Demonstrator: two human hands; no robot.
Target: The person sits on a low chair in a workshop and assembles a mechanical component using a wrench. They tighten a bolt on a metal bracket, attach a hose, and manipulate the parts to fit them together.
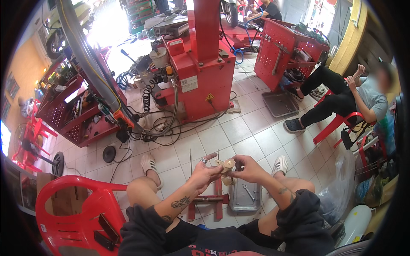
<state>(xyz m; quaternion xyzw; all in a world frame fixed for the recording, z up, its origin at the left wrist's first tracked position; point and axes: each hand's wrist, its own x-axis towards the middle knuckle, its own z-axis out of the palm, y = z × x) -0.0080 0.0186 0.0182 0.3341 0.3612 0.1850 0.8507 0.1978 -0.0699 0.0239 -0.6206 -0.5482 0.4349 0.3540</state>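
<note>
I sit with both hands raised between my knees. My left hand point(204, 172) and my right hand point(248, 168) together hold a small beige round part point(226, 165), fingers closed on it from both sides. A ring shows on a left finger. Below the hands, on the tiled floor, lies a grey metal tray point(244, 200) with a wrench point(249, 193) in it, next to a small red metal stand point(210, 200).
A tall red workshop machine point(200, 64) with hoses and cables stands ahead. Red tool carts stand at the left point(72, 115) and far right point(284, 51). A person sits on a red chair point(337, 121) at right. A red plastic chair point(72, 209) is beside my left knee.
</note>
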